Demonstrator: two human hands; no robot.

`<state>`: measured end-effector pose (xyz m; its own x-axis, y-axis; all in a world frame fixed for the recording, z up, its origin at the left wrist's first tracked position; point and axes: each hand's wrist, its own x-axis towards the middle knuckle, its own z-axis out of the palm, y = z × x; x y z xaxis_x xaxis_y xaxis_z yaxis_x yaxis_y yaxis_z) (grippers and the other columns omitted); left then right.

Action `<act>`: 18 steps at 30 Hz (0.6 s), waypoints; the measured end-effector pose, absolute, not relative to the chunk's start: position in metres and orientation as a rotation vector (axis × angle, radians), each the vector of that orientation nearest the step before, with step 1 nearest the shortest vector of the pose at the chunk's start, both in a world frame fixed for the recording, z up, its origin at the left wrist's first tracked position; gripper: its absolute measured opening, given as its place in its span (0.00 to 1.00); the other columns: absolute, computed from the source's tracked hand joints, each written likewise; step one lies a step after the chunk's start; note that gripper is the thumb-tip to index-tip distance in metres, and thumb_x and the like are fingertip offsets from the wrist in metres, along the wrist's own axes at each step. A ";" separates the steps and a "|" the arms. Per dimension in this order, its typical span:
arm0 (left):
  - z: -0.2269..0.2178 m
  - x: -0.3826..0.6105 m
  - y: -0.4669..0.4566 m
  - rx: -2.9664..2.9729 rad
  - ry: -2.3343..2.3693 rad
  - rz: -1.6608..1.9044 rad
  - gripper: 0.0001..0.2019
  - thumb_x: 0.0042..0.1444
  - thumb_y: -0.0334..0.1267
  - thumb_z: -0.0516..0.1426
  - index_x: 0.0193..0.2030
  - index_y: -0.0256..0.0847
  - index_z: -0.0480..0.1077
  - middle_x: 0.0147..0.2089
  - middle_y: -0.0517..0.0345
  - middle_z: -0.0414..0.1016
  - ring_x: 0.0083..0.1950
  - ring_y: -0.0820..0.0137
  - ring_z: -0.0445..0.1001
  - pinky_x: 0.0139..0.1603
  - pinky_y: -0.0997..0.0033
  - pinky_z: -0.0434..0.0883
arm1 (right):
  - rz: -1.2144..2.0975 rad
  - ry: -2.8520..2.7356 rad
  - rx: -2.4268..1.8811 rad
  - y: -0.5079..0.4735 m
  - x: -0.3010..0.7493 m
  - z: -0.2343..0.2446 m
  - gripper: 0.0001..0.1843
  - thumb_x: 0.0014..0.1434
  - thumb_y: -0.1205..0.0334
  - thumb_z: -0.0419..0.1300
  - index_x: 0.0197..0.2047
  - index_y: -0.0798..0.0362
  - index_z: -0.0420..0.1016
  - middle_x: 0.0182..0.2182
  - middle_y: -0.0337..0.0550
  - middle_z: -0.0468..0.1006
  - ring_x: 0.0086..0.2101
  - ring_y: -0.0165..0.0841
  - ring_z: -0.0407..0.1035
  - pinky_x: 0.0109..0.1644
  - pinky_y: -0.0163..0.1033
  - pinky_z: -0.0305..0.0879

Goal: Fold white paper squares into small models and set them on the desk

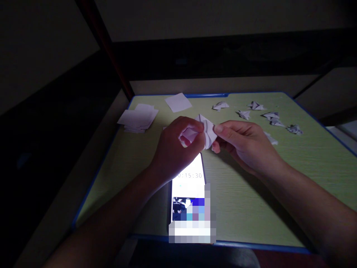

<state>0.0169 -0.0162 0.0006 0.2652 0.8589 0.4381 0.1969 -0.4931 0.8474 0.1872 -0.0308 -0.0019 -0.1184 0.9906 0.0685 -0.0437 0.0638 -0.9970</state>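
Between my two hands, above the middle of the table, is a small piece of folded white paper (209,133) with crease lines across it. My left hand (178,143) curls around its left side, thumb and forefinger pinching it. On the right edge, my right hand (245,141) grips the same paper between thumb and fingers. Part of the paper is hidden behind my left fingers. Beneath the hands lies a lit phone (188,186) showing a timer, its lower part blurred out by blocks.
A stack of white paper sheets (138,118) lies at the table's left, and a single square sheet (178,102) at the back. Several folded paper pieces (255,106) are scattered at the back right. The green table (237,208) has a blue rim; a wall stands behind.
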 end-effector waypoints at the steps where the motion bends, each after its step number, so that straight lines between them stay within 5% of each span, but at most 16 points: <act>1: 0.001 0.017 -0.016 1.853 0.954 1.243 0.03 0.51 0.28 0.56 0.32 0.39 0.67 0.38 0.57 0.75 0.34 0.74 0.73 0.31 0.75 0.72 | 1.250 -1.310 -1.079 -0.031 0.188 -0.003 0.13 0.56 0.54 0.63 0.23 0.50 0.76 0.19 0.38 0.73 0.22 0.28 0.65 0.31 0.37 0.63; 10: 0.006 0.015 -0.012 1.710 0.926 1.235 0.03 0.56 0.35 0.54 0.36 0.42 0.63 0.28 0.62 0.72 0.29 0.74 0.73 0.25 0.77 0.69 | 1.068 -1.520 -1.204 -0.034 0.189 0.005 0.16 0.52 0.49 0.66 0.21 0.50 0.75 0.18 0.38 0.73 0.21 0.28 0.65 0.26 0.36 0.59; 18: 0.005 0.015 -0.014 1.749 0.881 1.095 0.05 0.53 0.34 0.58 0.28 0.37 0.70 0.28 0.60 0.76 0.31 0.76 0.75 0.32 0.78 0.72 | 1.025 -1.636 -1.209 -0.037 0.189 0.008 0.18 0.50 0.45 0.66 0.21 0.51 0.76 0.17 0.37 0.72 0.19 0.26 0.62 0.22 0.34 0.53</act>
<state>0.0151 -0.0136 0.0053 0.3630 0.8787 0.3101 0.1155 -0.3726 0.9208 0.1889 -0.0367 0.0084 -0.1855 0.9708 0.1520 0.2867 0.2014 -0.9366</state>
